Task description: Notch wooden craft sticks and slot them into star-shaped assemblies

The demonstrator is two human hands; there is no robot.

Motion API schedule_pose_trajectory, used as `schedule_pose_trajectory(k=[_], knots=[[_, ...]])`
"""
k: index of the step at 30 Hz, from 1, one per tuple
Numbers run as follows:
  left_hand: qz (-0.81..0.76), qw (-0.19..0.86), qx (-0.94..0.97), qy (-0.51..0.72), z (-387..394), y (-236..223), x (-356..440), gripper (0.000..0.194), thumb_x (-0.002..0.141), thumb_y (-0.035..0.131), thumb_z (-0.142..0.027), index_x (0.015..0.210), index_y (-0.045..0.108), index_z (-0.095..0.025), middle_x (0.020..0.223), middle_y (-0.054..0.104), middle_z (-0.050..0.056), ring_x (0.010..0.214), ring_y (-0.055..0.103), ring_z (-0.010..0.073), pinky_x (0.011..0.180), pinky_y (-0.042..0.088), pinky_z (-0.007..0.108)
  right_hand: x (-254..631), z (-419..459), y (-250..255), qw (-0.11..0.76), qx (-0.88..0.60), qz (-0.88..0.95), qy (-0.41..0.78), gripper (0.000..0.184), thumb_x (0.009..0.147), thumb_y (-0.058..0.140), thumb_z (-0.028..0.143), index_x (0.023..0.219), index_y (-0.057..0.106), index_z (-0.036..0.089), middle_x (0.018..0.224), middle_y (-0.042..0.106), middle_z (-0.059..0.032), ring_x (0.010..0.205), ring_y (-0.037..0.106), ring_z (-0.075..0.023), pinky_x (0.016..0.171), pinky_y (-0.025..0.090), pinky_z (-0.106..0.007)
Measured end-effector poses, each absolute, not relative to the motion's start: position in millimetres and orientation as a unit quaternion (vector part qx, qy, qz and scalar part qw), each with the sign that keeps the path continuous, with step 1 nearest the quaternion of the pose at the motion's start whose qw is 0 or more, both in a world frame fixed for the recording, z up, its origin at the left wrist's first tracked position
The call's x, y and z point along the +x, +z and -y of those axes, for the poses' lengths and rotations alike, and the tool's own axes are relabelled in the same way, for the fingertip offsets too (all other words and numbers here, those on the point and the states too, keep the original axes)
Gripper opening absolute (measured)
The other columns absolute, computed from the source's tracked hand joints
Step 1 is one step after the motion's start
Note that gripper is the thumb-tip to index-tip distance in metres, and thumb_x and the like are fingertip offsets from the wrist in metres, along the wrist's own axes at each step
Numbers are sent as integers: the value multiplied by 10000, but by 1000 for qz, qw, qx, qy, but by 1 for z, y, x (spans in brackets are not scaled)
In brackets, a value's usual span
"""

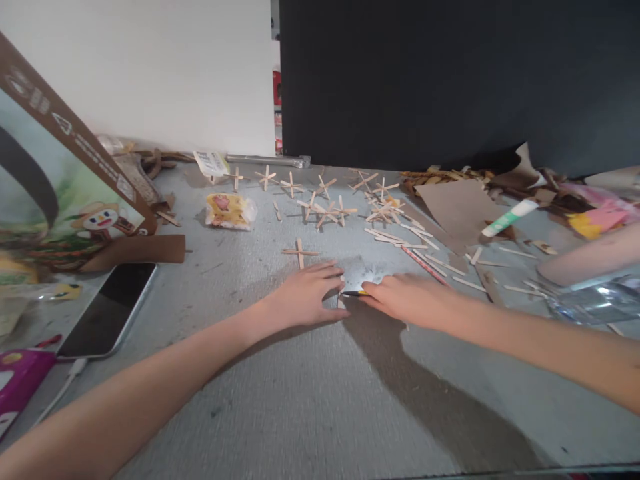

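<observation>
Near the middle of the table my left hand [311, 293] has its thumb and fingers curved around a short pale wooden stick [341, 301], pinning it down. From the right, my right hand [400, 299] grips a yellow utility knife [364, 292], its thin dark tip touching or very near the stick. Most of the knife is hidden in my fist. Just beyond my left hand lies a wooden stick cross [300, 253]. Farther back stand several star-shaped stick pieces [326, 212], and loose wooden sticks [385, 237] lie scattered beyond my right hand.
A phone [111, 310] with a cable and a printed paper bag [95, 193] are at left. A yellow wrapped packet [230, 212] sits farther back. On the right are a green-and-white tube [510, 218], brown cardboard [457, 210], a clear plastic container [600, 303] and another person's arm [590, 257].
</observation>
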State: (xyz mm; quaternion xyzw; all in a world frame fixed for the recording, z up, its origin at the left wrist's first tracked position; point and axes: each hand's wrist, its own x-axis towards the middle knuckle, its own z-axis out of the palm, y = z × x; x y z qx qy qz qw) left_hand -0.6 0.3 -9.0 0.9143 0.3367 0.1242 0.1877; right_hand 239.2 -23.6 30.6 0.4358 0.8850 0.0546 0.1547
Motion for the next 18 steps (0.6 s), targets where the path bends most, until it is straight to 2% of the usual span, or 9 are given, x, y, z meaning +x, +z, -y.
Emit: schedule_pose_trajectory(k=[5,12,18], knots=[[-344,185,914,110,1,-7,-2,510,916,704,-586,1269,724,-219,1611,546,106,1565,411,318,1275,365,466,241,24,30,168,438,-881,60,355,1101,455,391,1171,747,201,788,751,-98,684,728,-261,553,365,-296],[-350,195,910,105,1,-7,-3,558,928,677,-608,1325,707,-217,1627,529,95,1578,389,312,1282,354,456,250,28,7,151,479,-864,25,430,1116,377,447,1172,715,186,714,710,-78,627,691,-240,549,298,-280],[-352,200,908,107,0,-10,-2,557,934,675,-594,1327,708,-202,1628,526,101,1582,381,308,1281,348,448,251,26,6,160,469,-868,23,452,1119,354,455,1179,710,183,681,690,-75,622,684,-250,545,249,-292]])
